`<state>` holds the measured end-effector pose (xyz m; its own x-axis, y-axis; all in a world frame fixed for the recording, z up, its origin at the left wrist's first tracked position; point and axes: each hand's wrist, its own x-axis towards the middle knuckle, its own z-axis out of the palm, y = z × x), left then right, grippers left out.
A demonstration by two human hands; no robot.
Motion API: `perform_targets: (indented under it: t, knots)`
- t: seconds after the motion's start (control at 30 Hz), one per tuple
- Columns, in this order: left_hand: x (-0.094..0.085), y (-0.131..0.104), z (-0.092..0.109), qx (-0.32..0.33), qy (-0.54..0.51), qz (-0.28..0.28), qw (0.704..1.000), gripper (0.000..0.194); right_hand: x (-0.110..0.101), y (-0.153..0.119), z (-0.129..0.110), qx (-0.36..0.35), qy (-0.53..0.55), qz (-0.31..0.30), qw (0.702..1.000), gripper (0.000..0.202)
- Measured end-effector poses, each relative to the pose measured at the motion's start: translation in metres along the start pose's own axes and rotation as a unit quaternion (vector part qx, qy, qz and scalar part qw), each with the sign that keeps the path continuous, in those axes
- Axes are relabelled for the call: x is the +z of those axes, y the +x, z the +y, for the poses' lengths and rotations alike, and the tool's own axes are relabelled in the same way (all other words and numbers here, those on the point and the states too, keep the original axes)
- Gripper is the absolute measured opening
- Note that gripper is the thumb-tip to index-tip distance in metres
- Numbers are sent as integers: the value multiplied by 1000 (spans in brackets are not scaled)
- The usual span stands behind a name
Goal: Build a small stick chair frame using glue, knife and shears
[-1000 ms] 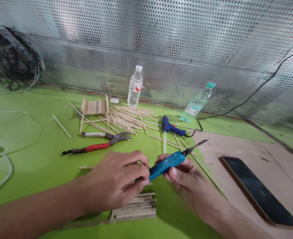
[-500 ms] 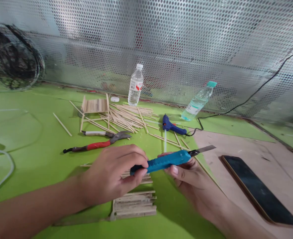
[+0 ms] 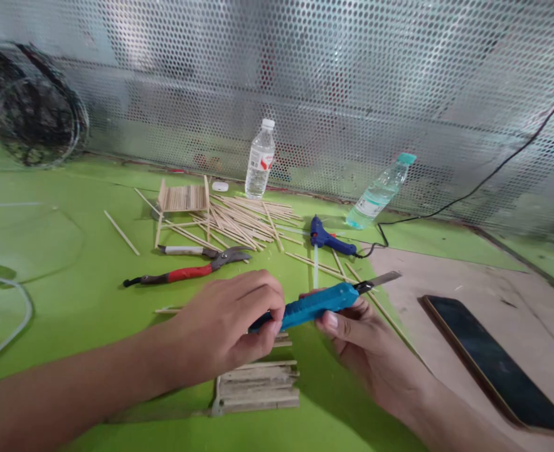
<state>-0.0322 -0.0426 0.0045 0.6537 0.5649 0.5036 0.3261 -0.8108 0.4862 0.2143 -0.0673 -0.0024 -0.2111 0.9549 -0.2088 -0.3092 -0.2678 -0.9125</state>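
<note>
My left hand [image 3: 234,320] pinched the rear and my right hand [image 3: 366,336] the front of the blue knife [image 3: 317,306] above the green table [image 3: 342,408]; handle looked light, stiff, best gripped mid-body, off the blade.

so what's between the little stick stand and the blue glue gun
A loose pile of thin wooden sticks lies between the stand and the glue gun, seen in the head view.
</note>
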Motion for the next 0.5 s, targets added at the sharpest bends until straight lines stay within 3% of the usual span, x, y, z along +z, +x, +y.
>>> perform_targets:
  t: [0.13,0.37,0.5]
  knots:
    - [3,-1,-1,-5,-41,25,999,3,1,0,-1,3,-3,9,1000,28]
    - [0,-2,4,-36,-65,8,997,5,-2,1,1,9,3,21,1000,25]
    - [-1,-2,3,-32,-110,52,992,8,-6,5,1,11,42,50,998,27]
